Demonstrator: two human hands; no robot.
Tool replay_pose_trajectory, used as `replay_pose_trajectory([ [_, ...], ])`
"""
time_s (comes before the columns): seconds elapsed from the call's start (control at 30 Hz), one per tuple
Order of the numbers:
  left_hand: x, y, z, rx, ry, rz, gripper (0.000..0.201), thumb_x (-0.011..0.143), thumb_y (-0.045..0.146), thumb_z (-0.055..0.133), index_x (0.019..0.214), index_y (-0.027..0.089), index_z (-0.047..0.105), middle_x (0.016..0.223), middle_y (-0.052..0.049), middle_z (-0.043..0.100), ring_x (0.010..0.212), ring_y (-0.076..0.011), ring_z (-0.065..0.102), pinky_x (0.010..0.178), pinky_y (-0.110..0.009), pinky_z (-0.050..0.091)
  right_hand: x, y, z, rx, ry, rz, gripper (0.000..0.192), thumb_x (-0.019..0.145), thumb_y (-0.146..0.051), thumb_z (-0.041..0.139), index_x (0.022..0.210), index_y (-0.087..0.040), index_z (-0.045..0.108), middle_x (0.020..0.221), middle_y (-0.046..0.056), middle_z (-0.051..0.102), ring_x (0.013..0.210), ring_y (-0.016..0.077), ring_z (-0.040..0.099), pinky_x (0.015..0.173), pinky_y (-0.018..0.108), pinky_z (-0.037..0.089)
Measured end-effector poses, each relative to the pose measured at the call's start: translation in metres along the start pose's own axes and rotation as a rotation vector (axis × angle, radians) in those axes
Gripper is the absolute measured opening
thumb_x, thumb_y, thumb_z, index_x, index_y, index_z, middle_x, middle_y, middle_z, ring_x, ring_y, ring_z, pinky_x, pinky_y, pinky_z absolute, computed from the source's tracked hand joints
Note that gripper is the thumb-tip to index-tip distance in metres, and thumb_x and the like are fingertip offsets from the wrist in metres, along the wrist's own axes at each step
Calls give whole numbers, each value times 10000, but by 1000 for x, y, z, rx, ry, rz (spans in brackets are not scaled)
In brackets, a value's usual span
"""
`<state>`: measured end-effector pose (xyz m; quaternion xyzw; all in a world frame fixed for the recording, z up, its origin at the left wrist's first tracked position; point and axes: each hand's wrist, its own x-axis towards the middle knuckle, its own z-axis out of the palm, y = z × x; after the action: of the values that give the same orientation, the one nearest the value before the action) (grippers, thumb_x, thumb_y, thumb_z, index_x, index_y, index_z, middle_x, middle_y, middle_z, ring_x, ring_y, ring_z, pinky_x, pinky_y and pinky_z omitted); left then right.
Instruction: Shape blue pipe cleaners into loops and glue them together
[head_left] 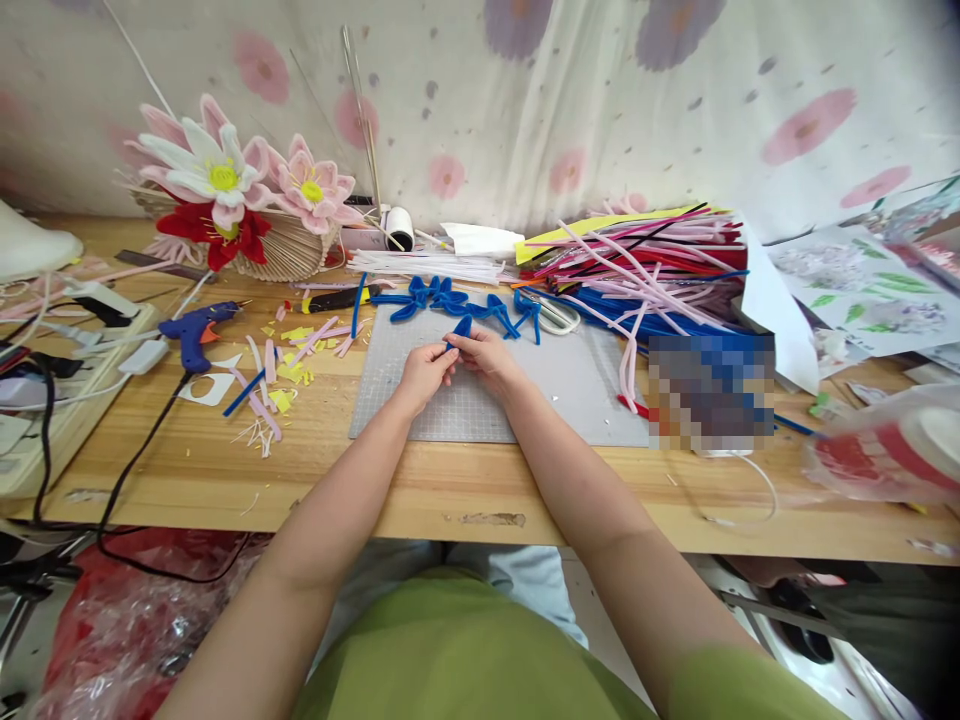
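Both my hands meet over the grey cutting mat (570,400), fingers closed around a short blue pipe cleaner piece (463,327) whose pointed tip sticks up. My left hand (426,376) pinches it from the left, and my right hand (486,356) grips it from the right. Its lower part is hidden by my fingers. Just beyond lie bent blue pipe cleaner shapes (431,297), with more folded blue pieces (501,314) to their right. A pair of scissors with pale handles (559,316) rests near them at the mat's far edge.
On the left are a blue hot glue gun (193,335), a power strip (82,400) and scraps (296,365). Fuzzy flowers (225,180) stand behind. White stems (427,266) and a heap of coloured pipe cleaners (645,255) lie at the back. A bagged cup (892,445) stands right.
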<state>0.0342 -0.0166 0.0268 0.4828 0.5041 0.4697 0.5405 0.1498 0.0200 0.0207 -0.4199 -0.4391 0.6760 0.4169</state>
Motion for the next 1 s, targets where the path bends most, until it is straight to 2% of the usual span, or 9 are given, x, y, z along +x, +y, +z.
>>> replay_pose_trajectory([
  [0.13, -3, 9, -2, -110, -87, -173, 119, 766, 210, 582, 685, 123, 589, 538, 25, 503, 448, -52, 438, 419, -176, 416, -5, -4, -4, 3, -65, -66, 440, 609, -509, 682, 854, -149, 621, 480, -67, 440, 434, 46, 382, 407, 188, 218],
  [0.27, -4, 14, -7, -106, -111, -335, 121, 747, 260, 620, 765, 143, 596, 519, 16, 542, 422, -68, 448, 405, -199, 449, -8, -8, -5, -129, 28, -200, 387, 674, -493, 629, 822, -136, 653, 530, -48, 466, 510, 61, 431, 485, 209, 319],
  [0.4, -2, 11, -6, -85, 0, -264, 172, 726, 260, 632, 627, 132, 575, 437, 36, 486, 353, -43, 367, 361, -179, 413, -3, -3, -2, -232, 86, -314, 330, 666, -454, 632, 775, -145, 668, 608, -16, 558, 565, 89, 480, 546, 234, 373],
  [0.53, -1, 7, -2, -90, 122, -179, 325, 705, 237, 627, 445, 150, 451, 336, 61, 378, 304, -33, 280, 352, -191, 411, 3, 5, -2, -384, 128, -440, 287, 678, -440, 611, 733, -163, 662, 675, 9, 617, 635, 128, 526, 615, 263, 403],
  [0.7, -1, 6, 1, -186, 171, -148, 343, 694, 218, 616, 414, 159, 428, 306, 64, 357, 307, -43, 318, 428, -229, 481, 6, 10, -3, -611, 240, -530, 265, 726, -402, 559, 601, -170, 589, 571, -6, 535, 592, 120, 465, 588, 255, 355],
  [0.8, -1, 5, 1, -216, 172, -145, 334, 693, 217, 610, 416, 158, 434, 310, 63, 368, 310, -51, 352, 454, -243, 494, 6, 12, -2, -639, 254, -500, 281, 738, -398, 542, 576, -169, 554, 526, -23, 477, 544, 104, 421, 552, 246, 326],
  [1.0, 1, -4, 1, -203, 116, -47, 351, 705, 257, 616, 418, 152, 443, 334, 53, 407, 368, -63, 457, 565, -256, 518, 12, 14, -6, -472, 154, -287, 256, 689, -398, 587, 607, -157, 560, 562, -19, 554, 545, 101, 475, 538, 235, 348],
])
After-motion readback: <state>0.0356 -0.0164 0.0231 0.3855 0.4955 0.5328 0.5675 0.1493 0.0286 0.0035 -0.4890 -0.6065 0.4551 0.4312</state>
